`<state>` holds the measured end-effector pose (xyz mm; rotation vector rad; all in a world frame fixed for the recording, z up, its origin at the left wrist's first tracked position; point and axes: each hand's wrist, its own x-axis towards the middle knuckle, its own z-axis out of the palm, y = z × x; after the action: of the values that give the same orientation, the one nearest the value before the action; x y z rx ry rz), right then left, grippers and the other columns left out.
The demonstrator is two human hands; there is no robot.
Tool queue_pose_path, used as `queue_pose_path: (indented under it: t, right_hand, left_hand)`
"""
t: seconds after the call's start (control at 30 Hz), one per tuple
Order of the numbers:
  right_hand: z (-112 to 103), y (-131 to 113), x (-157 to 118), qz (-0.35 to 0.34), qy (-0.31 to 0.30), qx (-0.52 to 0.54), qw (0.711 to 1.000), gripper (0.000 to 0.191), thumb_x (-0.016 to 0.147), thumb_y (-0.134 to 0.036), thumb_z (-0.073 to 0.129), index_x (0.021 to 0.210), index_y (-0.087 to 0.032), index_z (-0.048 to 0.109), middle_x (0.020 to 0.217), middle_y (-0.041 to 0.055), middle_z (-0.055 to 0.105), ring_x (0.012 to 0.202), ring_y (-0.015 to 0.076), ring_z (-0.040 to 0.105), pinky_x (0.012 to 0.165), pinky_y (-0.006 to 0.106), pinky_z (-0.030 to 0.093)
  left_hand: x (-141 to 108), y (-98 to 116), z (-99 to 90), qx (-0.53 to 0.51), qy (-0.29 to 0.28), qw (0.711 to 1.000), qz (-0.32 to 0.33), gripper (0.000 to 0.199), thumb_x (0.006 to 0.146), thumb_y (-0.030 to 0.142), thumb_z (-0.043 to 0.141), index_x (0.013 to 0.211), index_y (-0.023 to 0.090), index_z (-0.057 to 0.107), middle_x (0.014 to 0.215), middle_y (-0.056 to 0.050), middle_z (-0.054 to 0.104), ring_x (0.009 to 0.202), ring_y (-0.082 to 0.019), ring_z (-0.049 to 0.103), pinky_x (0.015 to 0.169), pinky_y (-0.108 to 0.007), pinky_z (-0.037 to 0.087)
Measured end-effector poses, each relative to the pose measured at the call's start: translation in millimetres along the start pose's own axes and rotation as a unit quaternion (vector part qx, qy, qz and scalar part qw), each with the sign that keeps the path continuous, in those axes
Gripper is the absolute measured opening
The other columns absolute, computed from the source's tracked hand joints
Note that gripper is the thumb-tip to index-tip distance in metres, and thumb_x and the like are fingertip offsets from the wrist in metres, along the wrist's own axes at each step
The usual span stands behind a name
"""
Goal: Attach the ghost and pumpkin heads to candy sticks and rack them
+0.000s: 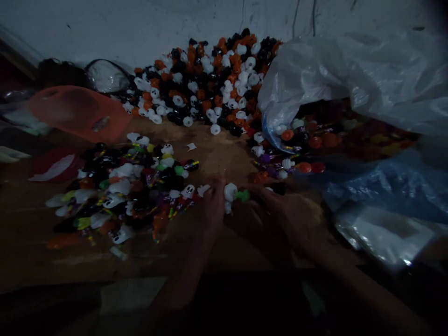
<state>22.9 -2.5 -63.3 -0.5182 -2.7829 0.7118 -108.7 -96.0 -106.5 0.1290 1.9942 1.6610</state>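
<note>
In the dim head view my left hand [214, 205] is closed, its fingers against a small white plastic piece [230, 192] with a hexagonal end. My right hand [285, 207] comes in from the right, fingers bent together around a small green piece [241, 195] that touches the white one. Shadow hides the right fingertips. Just left of my left hand lies a spread of small Halloween toys [121, 186] in white, black, orange and green, among them a white ghost figure [189, 191] with a black face. Yellow-striped bits stick out of several.
A tall heap of white, orange and black pieces [206, 88] rests against the wall. On the right, a clear plastic bag [332, 74] lies over more toys, with blue plastic [388, 186] below. An orange bag [80, 109] sits at the left of the wooden table [220, 156].
</note>
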Motion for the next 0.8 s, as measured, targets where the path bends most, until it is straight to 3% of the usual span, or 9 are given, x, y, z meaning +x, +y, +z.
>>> queue_pose_path:
  t: [0.17,0.33,0.5,0.63,0.8]
  right_hand:
    - [-4,-6,-2,-0.058,-0.003,-0.046,0.997,0.023,0.088,-0.014,0.045,0.109,-0.017,0.057,0.104,0.0072,0.065,0.080,0.0176,0.062,0.063,0.026,0.040]
    - [-2,-4,-5,-0.088,-0.028,-0.067,0.994,0.030,0.089,-0.014,0.043,0.117,-0.017,0.053,0.105,0.0079,0.062,0.085,0.0183,0.060,0.068,0.027,0.042]
    - [2,1,-11,-0.098,-0.011,-0.028,0.995,0.035,0.090,-0.015,0.041,0.124,-0.018,0.048,0.104,0.0083,0.060,0.083,0.0171,0.058,0.065,0.026,0.043]
    - [5,-1,-14,-0.064,-0.034,0.000,0.997,0.032,0.091,-0.016,0.033,0.119,-0.016,0.049,0.101,0.0107,0.060,0.084,0.0197,0.059,0.068,0.029,0.046]
    - [20,-1,-17,-0.027,-0.048,0.059,0.997,0.027,0.089,-0.017,0.036,0.111,-0.017,0.051,0.101,0.0123,0.060,0.088,0.0228,0.059,0.074,0.033,0.047]
  left_hand:
    - [-5,-4,-3.9,-0.009,0.002,1.000,0.026,0.033,0.079,0.045,0.054,0.061,0.017,0.057,0.058,0.003,0.051,0.056,-0.010,0.045,0.052,-0.021,0.035]
    - [-5,-9,-1.8,-0.003,0.013,0.998,0.058,0.035,0.080,0.044,0.054,0.057,0.017,0.051,0.055,0.003,0.046,0.055,-0.010,0.041,0.052,-0.021,0.033]
    - [-3,-17,-5.1,0.058,-0.005,0.988,0.141,0.036,0.084,0.047,0.049,0.063,0.018,0.056,0.055,0.003,0.046,0.055,-0.011,0.043,0.052,-0.022,0.031]
    - [-9,-11,-6.3,0.163,-0.016,0.956,0.243,0.032,0.090,0.038,0.041,0.073,0.019,0.061,0.065,0.000,0.057,0.063,-0.013,0.051,0.061,-0.023,0.036]
    - [-18,-1,-5.4,0.235,-0.004,0.939,0.252,0.029,0.090,0.032,0.038,0.078,0.018,0.061,0.071,-0.003,0.062,0.067,-0.015,0.054,0.068,-0.024,0.040]
